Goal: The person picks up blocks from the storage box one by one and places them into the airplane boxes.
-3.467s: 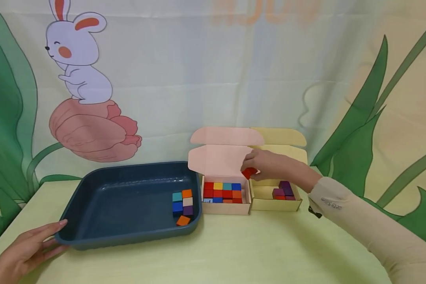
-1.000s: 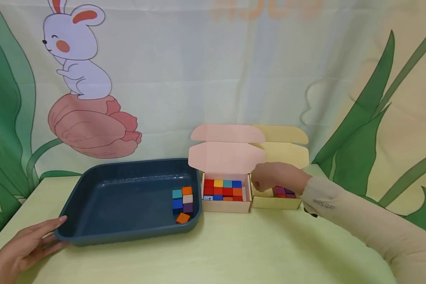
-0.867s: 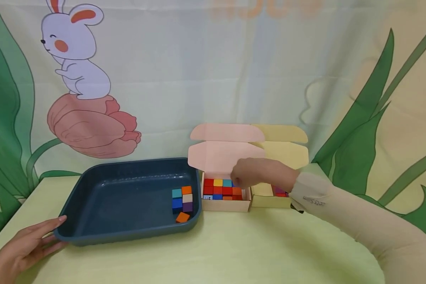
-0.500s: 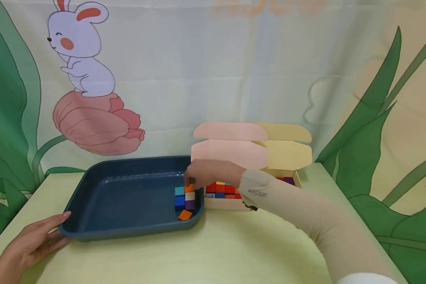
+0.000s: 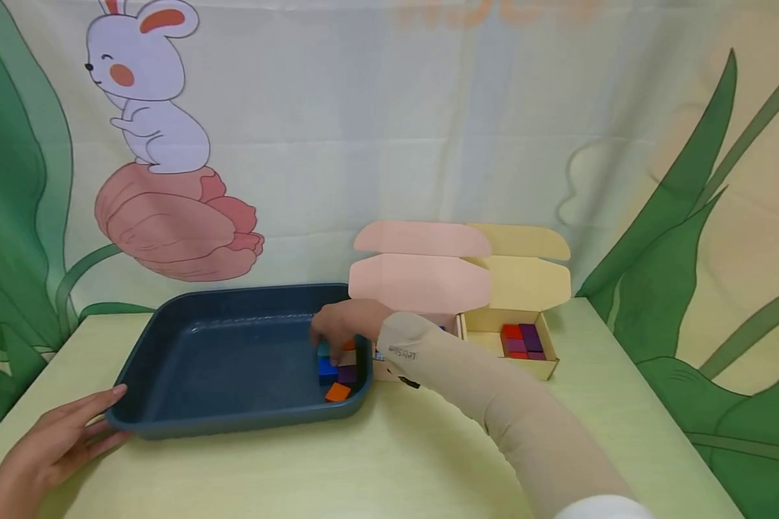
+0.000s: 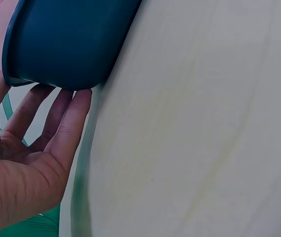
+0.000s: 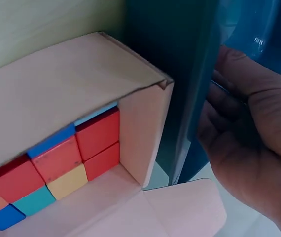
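Observation:
My left hand (image 5: 65, 436) grips the near-left corner of a dark blue tray (image 5: 234, 367). Its thumb lies over the rim and the other fingertips press the outer wall, as the left wrist view shows. Inside the tray's right end, my right hand (image 5: 345, 323) reaches down with thumb and forefinger on either side of a teal block (image 5: 323, 349); whether they pinch it is unclear. Beside it are a blue block (image 5: 327, 371), a beige block (image 5: 347, 358), a purple block (image 5: 347, 375) and a loose orange block (image 5: 337, 392). Another orange block is partly covered by the hand.
Right of the tray stands an open pink box (image 7: 135, 133) with several coloured blocks, partly hidden by my sleeve in the head view. Next to it, an open yellow box (image 5: 483, 339) contains red and purple blocks at its right side. A printed curtain (image 5: 389, 144) hangs behind.
My right hand held a red block above the boxes, went down into the yellow box, then moved left into the tray. A red block now shows in the yellow box. My left hand stays put.

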A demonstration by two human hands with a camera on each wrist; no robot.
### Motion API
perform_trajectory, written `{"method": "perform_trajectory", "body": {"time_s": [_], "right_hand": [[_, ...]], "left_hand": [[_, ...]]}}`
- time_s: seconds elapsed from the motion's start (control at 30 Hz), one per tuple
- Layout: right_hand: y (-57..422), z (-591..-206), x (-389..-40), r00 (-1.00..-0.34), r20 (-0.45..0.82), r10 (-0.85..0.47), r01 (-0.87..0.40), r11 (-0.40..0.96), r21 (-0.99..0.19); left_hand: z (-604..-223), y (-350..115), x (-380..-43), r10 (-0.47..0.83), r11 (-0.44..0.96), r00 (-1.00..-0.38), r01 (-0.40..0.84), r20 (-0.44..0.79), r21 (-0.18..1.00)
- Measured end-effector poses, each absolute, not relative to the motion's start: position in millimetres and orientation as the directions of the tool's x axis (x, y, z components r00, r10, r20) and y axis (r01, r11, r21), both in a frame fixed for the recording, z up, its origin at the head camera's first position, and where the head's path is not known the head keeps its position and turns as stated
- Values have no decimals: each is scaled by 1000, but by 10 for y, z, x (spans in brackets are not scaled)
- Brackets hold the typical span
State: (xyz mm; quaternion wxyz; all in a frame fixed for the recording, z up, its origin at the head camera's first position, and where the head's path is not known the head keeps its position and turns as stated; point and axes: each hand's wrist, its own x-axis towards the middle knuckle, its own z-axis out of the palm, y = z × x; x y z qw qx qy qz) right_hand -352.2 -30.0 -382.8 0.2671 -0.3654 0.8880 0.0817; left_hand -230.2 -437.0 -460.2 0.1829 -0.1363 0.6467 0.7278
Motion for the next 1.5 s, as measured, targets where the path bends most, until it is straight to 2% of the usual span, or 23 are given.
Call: {"method": "perform_trajectory", "body": {"time_s": [0.27, 0.47, 0.63, 0.93, 1.13, 1.5], "right_hand": [[-301, -3837, -3528, -593, -489, -640, -672, 728, -138], [-311, -3849, -3517, -613, -456, -645, -675, 727, -122], [-369, -3802, -3484, -596, -417, -687, -730, 679, -77], [-314, -3532, -3402, -553, -325, -768, -772, 618, -147], [126, -3421, -3285, -585, -281, -761, -755, 637, -156], [1453, -3381, -3004, -691, -158, -706, -684, 708, -174]], "left_hand": [[-4598, -4394, -2280, 100, -81, -900, -432, -424, 898], [-4583, -4397, -2283, 108, -72, -895, -442, -433, 894], [-4590, -4399, -2273, 103, -89, -899, -435, -426, 896], [-4582, -4396, -2252, 126, -95, -899, -431, -419, 897], [-4596, -4385, -2263, 134, -101, -896, -438, -424, 893], [-4637, -4431, -2291, 111, -82, -898, -435, -425, 897]]}}
